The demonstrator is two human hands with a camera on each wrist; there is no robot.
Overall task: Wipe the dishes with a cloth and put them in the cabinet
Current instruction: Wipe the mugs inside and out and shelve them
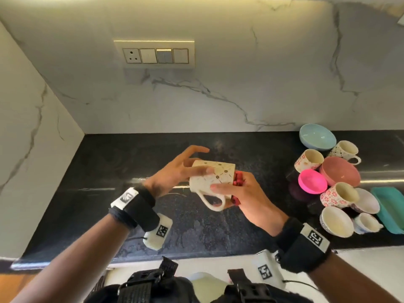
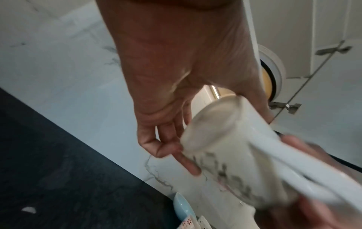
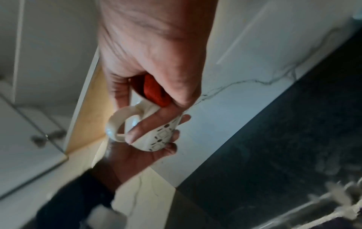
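A cream mug (image 1: 214,178) with a dark dotted pattern lies on its side in the air above the black counter (image 1: 105,171), handle pointing down. My left hand (image 1: 194,162) holds its base end, thumb on the wall and fingertips against the bottom (image 2: 211,124). My right hand (image 1: 227,189) grips the mouth end, thumb beside the handle. It presses a red cloth (image 1: 238,179) against the rim. In the right wrist view the cloth (image 3: 154,91) is bunched in the palm above the mug (image 3: 156,134). The mug's inside is hidden.
Several dishes crowd the counter's right end: a blue bowl (image 1: 317,136), a pink bowl (image 1: 341,173), a magenta bowl (image 1: 312,181), floral cups (image 1: 308,160) and a teal tray (image 1: 391,211). A switch panel (image 1: 154,54) sits on the marble wall. White cabinet doors (image 2: 333,31) hang overhead.
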